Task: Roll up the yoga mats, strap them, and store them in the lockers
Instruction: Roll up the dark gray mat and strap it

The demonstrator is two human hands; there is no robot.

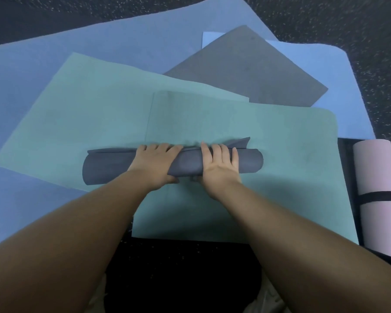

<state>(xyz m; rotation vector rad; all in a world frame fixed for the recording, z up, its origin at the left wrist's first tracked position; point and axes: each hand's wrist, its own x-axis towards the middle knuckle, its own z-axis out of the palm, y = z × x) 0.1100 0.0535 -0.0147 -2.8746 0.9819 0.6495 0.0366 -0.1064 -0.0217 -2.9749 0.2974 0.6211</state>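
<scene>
Dark speckled floor [359, 26] — dim, bluish light

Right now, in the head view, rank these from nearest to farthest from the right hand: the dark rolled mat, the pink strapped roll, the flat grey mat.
1. Dark rolled mat: under the right hand, which grips it; the left hand grips it too.
2. Flat grey mat: beyond the hand, farther up the floor.
3. Pink strapped roll: far right edge.
</scene>
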